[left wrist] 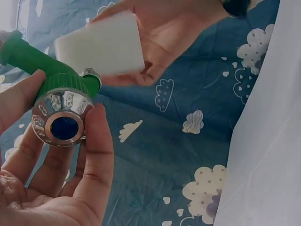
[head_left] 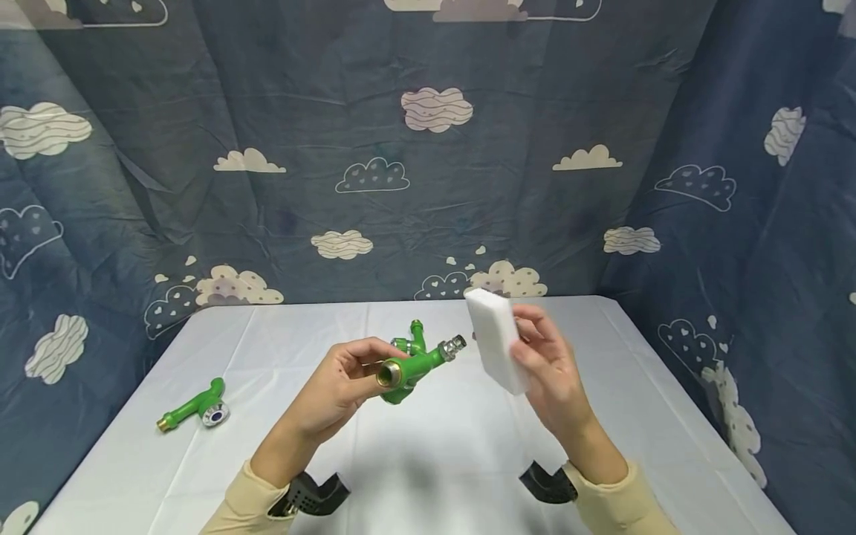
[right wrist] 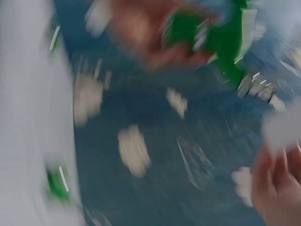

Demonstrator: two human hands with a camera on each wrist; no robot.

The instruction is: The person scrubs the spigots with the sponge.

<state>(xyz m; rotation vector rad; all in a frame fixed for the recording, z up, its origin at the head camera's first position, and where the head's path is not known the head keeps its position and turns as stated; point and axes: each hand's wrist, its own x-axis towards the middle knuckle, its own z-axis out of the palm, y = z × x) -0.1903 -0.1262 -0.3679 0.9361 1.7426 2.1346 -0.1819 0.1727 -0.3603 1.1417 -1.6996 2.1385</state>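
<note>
My left hand grips a green tap between thumb and fingers, raised above the table. Its ribbed metal nozzle points to the right; a round chrome knob with a dark blue centre faces the left wrist camera. A white sponge block is pinched in my right hand, tilted and a short gap to the right of the nozzle in the head view. The right wrist view is blurred; the sponge shows at its right edge.
A second green tap lies on the left of the white-covered table. Behind the held tap, another green piece is partly hidden. Dark blue cloud-patterned cloth hangs at the back and sides.
</note>
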